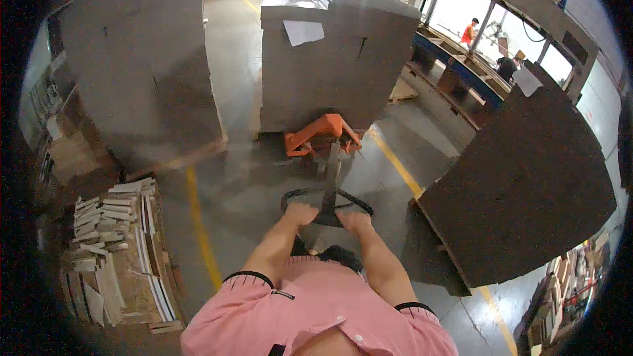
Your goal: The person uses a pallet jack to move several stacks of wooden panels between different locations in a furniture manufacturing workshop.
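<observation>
Both my hands grip the black loop handle (328, 218) of an orange pallet jack (324, 126). My left hand (300, 213) is closed round the handle's left side, my right hand (355, 221) round its right side. From the handle a dark shaft (331, 171) runs forward to the orange body. The jack's body stands against the near side of a tall grey-brown stack of boards (323, 79), and its forks are hidden beneath. A white paper sheet (304, 32) hangs on that stack's near face.
Another tall stack (142, 59) stands at left, a dark stack (527, 178) at right. Wood strips (105, 231) lie piled on a pallet at lower left. Yellow lines (201, 224) mark the floor. Two people work by a long machine (461, 69) at far right.
</observation>
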Action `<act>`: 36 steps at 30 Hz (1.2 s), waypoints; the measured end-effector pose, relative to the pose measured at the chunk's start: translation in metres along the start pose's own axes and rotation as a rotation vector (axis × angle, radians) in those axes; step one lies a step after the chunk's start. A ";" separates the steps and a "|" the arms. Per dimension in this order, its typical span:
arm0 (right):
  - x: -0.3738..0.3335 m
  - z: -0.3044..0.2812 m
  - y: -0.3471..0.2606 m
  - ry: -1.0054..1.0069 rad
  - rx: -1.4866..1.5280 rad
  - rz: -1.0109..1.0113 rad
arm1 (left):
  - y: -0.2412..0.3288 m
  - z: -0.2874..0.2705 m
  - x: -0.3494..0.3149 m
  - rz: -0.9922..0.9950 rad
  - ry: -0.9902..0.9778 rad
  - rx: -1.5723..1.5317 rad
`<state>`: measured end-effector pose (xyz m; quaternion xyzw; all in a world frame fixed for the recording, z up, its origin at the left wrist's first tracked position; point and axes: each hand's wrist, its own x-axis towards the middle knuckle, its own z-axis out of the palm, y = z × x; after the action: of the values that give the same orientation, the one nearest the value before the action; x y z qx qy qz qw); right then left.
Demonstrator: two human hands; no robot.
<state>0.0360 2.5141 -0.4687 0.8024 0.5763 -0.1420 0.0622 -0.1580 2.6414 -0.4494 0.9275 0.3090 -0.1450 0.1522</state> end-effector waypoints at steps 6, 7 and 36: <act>-0.070 -0.007 -0.021 -0.154 0.135 0.112 | 0.025 0.022 -0.057 -0.031 -0.030 -0.070; -0.079 -0.001 -0.022 -0.071 0.169 0.039 | 0.029 0.027 -0.068 -0.031 -0.013 -0.070; -0.483 0.136 -0.036 -0.021 0.001 -0.177 | 0.239 0.216 -0.411 -0.009 0.077 -0.049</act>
<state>-0.1616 2.0516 -0.4511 0.7469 0.6441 -0.1557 0.0549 -0.3635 2.1611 -0.4511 0.9270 0.3223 -0.1022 0.1624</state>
